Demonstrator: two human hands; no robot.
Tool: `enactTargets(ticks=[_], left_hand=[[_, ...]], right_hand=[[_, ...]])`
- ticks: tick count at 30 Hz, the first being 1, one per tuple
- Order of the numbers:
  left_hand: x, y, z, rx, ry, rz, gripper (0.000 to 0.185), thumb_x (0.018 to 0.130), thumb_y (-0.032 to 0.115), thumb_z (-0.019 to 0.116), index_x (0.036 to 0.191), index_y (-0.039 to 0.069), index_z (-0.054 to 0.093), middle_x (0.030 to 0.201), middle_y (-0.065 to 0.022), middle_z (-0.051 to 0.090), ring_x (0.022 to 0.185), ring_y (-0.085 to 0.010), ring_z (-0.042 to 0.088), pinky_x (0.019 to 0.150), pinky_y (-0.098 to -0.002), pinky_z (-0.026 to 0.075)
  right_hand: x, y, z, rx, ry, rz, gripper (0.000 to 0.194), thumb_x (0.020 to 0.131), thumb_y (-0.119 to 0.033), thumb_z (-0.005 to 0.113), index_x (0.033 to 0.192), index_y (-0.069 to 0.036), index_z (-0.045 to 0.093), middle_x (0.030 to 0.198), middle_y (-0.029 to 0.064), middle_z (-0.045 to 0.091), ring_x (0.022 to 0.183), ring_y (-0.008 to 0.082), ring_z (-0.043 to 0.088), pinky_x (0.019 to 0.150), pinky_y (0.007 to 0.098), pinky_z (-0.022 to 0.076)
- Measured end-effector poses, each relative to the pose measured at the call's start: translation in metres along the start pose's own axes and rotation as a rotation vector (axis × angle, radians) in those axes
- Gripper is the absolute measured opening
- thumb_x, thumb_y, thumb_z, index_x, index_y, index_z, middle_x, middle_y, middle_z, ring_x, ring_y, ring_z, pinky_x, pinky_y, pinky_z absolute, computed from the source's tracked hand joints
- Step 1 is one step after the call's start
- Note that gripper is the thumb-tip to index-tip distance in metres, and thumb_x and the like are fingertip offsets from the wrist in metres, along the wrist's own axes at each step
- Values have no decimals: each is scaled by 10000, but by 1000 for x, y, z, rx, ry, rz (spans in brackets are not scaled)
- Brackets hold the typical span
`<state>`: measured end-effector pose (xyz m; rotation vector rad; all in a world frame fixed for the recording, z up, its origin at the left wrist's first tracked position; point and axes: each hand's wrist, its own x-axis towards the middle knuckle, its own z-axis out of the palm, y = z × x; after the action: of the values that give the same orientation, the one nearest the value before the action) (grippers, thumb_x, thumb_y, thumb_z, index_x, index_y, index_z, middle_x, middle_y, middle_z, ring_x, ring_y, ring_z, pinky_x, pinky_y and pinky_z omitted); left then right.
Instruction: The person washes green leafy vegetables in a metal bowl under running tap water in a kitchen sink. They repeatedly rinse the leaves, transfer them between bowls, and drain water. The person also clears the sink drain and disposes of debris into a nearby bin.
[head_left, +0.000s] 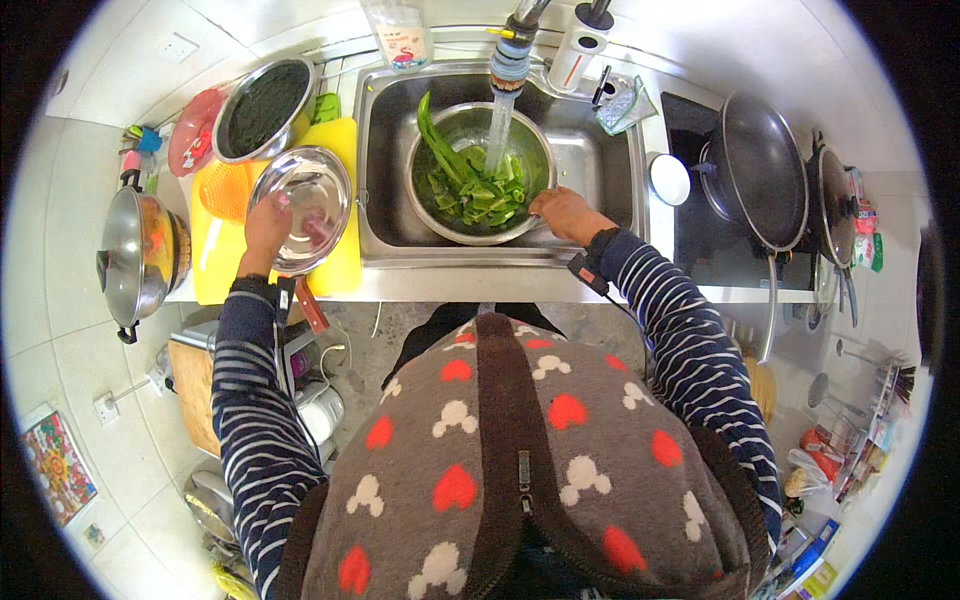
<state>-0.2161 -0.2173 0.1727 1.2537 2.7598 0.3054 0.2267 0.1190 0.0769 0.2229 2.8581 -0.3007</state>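
In the sink (600, 210) stands a stainless steel bowl (551, 154) of cut green leaves and stalks (480, 195), one long green piece leaning over its rim. Water (498, 139) runs from the faucet (509, 64) into it. My right hand (564, 215) grips this bowl's lower right rim. On the left, my left hand (268, 226) holds the left rim of a shiny steel basin (319, 180), its fingertips inside. That basin is over a yellow cutting board (341, 281). A brown-handled tool (311, 304), probably a knife, pokes out below the basin; its blade is hidden.
A steel pot (304, 124) with dark contents stands behind the board, near an orange basket (225, 190). Far left is a lidded pot (135, 251). Right of the sink are a white bowl (670, 180), a cloth (628, 109) and a wok (765, 172) on the cooktop (697, 262).
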Motion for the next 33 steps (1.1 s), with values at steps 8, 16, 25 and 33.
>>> enactTargets(ticks=[8,16,25,33], left_hand=[[-37,150,11,-476,-342,231,239,887,109,624,1121,69,654,1080,-171,661,924,-322,659,821,-381,530],[24,246,131,264,-248,780,489,831,180,669,1309,129,578,1315,-129,583,1338,-325,444,1115,-539,313],[54,253,203,476,-226,966,521,787,205,645,1306,200,591,1165,-98,540,1127,-268,496,947,-411,387],[58,234,193,402,-501,860,461,903,111,544,1350,223,552,841,-131,678,760,-318,689,726,-454,508]], right_hand=[[36,14,-16,-117,-187,221,300,832,-83,577,1097,-123,713,1086,148,689,1046,357,639,869,468,519],[68,-39,6,166,-454,151,528,959,-136,500,1450,-330,487,1643,137,55,1419,479,268,1027,670,404],[91,47,24,388,-234,348,705,841,-122,677,1487,-223,413,1618,227,82,1414,478,274,1083,497,416],[103,17,23,262,-395,257,860,814,-212,750,1539,-318,299,1633,193,-8,1370,539,320,1048,624,407]])
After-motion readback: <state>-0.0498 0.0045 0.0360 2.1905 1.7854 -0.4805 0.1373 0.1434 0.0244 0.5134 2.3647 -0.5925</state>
